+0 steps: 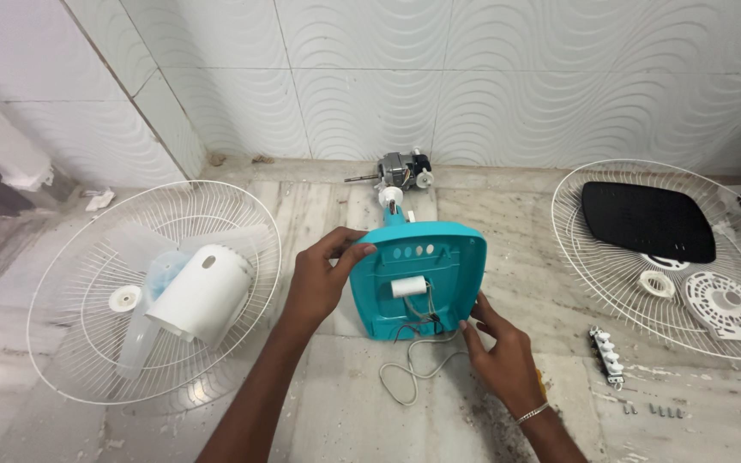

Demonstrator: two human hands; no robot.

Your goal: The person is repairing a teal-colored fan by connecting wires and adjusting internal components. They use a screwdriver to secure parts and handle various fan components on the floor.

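Base [448, 249] lies between both hands [323, 279].

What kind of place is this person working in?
Probably a home floor used for a repair rather than a workshop: marble floor, tiled wall, and a taken-apart fan, with wire guards, a motor and a teal base held by both hands.
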